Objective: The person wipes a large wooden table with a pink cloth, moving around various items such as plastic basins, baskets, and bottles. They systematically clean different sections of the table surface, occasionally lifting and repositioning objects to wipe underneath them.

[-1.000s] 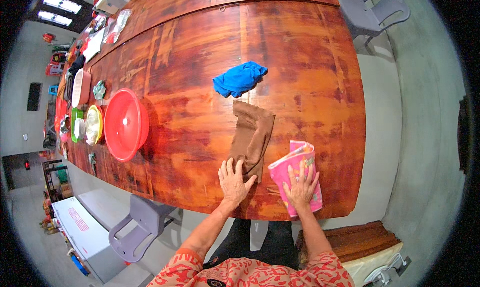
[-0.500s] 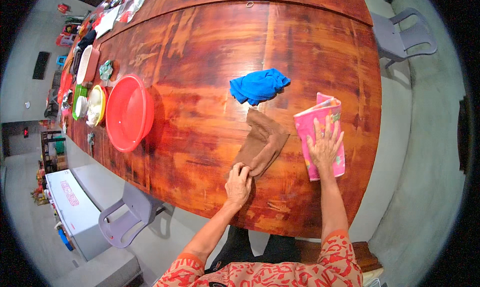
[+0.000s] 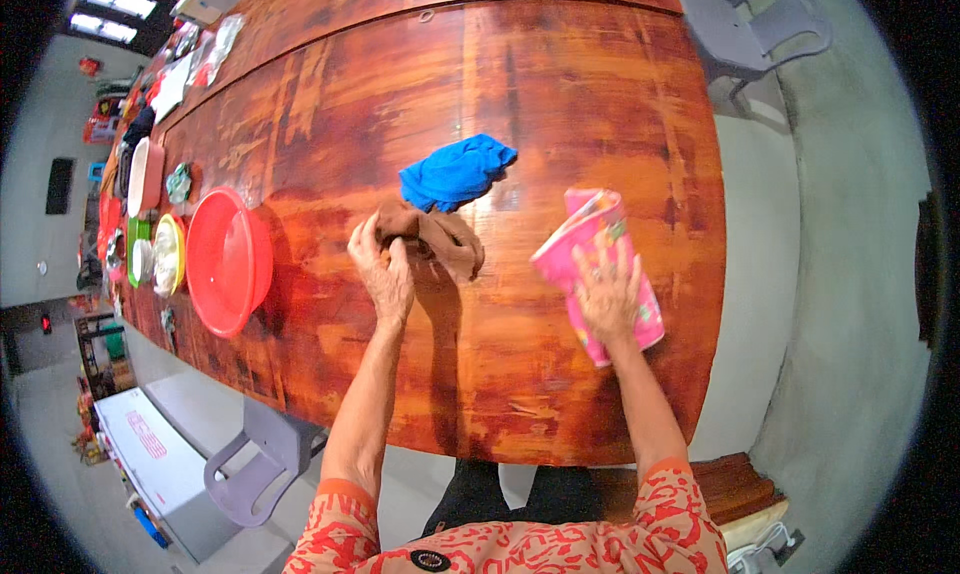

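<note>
Softness likely in brown cloth (image 3: pixel 445 240): light, limp, no stiffness to count on. Probably not slippery, given the matte surface; not fragile, safe to squeeze. Best taken by an edge or corner, between thumb and fingers; liable to sag and crumple away from the grip. Pink cloth (image 3: pixel 588 222): judged just as light, maybe plusher, so probably better at keeping a fold. Best pressed flat under a palm or pinched at a folded edge. Likely to slide easily over the glossy table (image 3: pixel 570 84).

At left hand (image 3: pixel 385 272): narrow, thumb and fingers curled around the left end of brown cloth. Cannot tell exact fingertip contact, partly hidden by folds. At right hand (image 3: pixel 610 292): wide, fingers spread, palm down on pink cloth.

Brown cloth: plain, bunched, draping rightward; seemingly raised at least partly over the table, on the near side of blue cloth (image 3: pixel 457 172). Cannot tell whether touching. Pink cloth: bright, pale-edged, patterned in other colours, folded over; toward the table's right side, apart from brown cloth. Blue cloth: plain, crumpled. Well off left: red basin (image 3: pixel 225 269).
</note>
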